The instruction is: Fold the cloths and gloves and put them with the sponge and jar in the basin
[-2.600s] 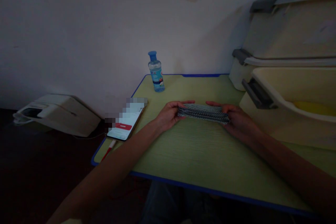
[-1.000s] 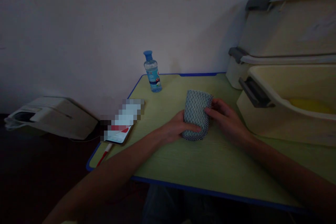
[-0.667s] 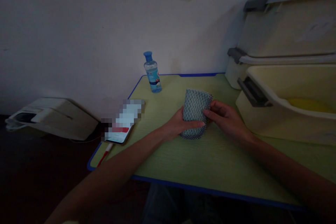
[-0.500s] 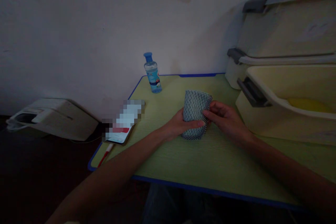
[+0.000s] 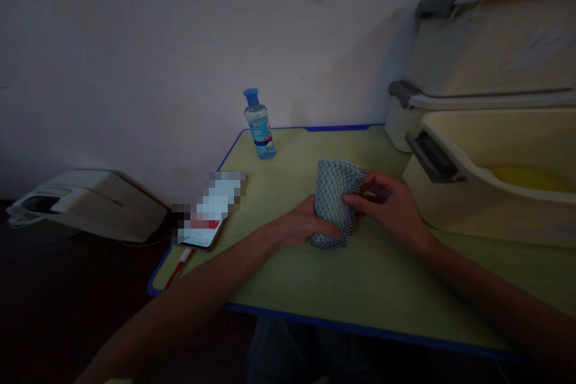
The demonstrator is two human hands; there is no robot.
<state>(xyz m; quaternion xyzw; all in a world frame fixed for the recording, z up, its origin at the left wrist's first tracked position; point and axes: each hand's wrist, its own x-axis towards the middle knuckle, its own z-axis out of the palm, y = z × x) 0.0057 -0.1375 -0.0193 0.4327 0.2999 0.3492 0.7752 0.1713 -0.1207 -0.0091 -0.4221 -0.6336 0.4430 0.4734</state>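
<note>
Between my hands, above the table, is a folded grey-blue woven cloth (image 5: 333,195) with a black-and-white checked edge. My left hand (image 5: 310,220) grips its left and lower side, the thumb lying across the front and the other fingers hidden behind. My right hand (image 5: 389,204) pinches the checked right edge between thumb and fingers. The cloth is held upright and curves a little at the top right.
A clear bottle with a blue cap (image 5: 260,126) stands at the table's back left. A phone (image 5: 213,210) with a red-and-white cable (image 5: 180,267) lies at the left edge. An open cream bin (image 5: 486,210) with something yellow inside stands right. The table (image 5: 288,276) has a blue rim.
The cloth has dropped slightly and its right side curves more. My left thumb has slid lower on it, and my right thumb has shifted a little left and down.
</note>
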